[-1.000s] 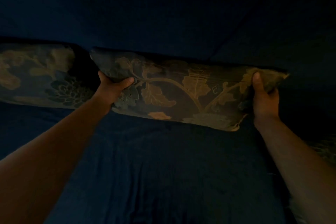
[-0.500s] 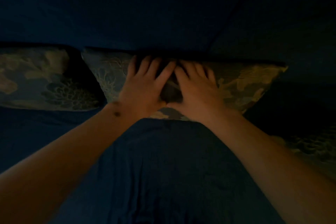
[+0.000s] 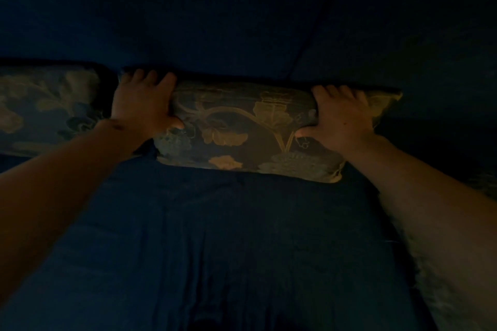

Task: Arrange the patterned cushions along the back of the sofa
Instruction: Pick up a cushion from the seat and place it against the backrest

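Note:
A dark cushion with a gold leaf pattern (image 3: 242, 129) stands against the back of the dark blue sofa (image 3: 242, 21), in the middle of the view. My left hand (image 3: 142, 105) grips its left end, fingers over the top edge and thumb on the front. At the right end, my right hand (image 3: 341, 118) holds it the same way. A second patterned cushion (image 3: 45, 107) leans against the sofa back to the left, apart from the first by a narrow gap.
The dark blue sofa seat (image 3: 242, 250) spreads out below the cushions. Part of another patterned fabric (image 3: 484, 183) shows dimly at the right edge, partly behind my right forearm. The light is very low.
Both hands lay flat together on the middle of the cushion half a second ago. They have now moved apart to its two ends and taken hold of it.

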